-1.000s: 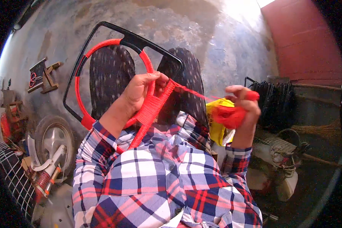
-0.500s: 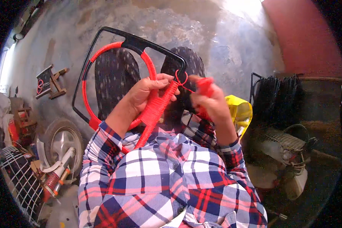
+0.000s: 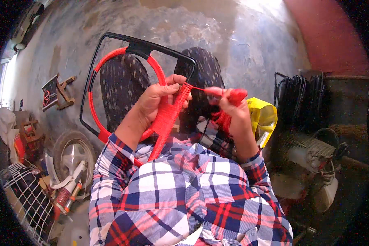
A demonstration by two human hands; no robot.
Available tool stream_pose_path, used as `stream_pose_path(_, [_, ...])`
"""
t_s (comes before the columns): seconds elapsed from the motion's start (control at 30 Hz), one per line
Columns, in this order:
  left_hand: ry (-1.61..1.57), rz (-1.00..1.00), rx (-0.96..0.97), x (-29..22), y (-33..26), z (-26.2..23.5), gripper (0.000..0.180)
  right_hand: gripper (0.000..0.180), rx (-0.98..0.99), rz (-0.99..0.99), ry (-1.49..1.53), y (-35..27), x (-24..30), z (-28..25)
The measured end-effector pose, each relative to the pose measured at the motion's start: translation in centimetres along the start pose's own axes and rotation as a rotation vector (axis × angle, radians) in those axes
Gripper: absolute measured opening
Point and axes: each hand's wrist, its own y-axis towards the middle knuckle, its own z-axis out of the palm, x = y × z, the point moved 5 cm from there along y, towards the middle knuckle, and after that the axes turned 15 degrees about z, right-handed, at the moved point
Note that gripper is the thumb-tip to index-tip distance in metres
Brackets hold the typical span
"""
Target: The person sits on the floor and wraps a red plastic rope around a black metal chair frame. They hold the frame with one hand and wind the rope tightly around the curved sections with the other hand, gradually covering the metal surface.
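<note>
A black frame (image 3: 156, 46) with a ring inside it rests across my lap, and red cord (image 3: 167, 119) is wound tightly over much of the ring and one side bar. My left hand (image 3: 160, 96) grips the frame where the wrapped bar ends, thumb on top and fingers curled beneath. In my right hand (image 3: 233, 108) is a bundle of red cord (image 3: 237, 96), held closed in the fingers with loose strands hanging below. A short taut length of cord runs from the bundle to the upper end of the wrapping, near the frame's bare black corner.
Beside my right forearm is a yellow bag (image 3: 263, 119). A small wooden stool (image 3: 59, 92) stands on the concrete floor at left, with a scooter wheel (image 3: 73, 158) and a white wire rack (image 3: 26, 201) nearer. Black frames (image 3: 301, 98) are stacked at right.
The loose loop of cord at the bar's end has been drawn tight. My right hand has moved slightly right with the bundle, while my left hand keeps its hold.
</note>
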Motion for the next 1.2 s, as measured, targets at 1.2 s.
stream_pose_path(1.2, [0.219,0.22,0.055,-0.1,1.6,0.7,0.016,0.007,0.219,0.185,0.383,2.3,-2.0,-0.3])
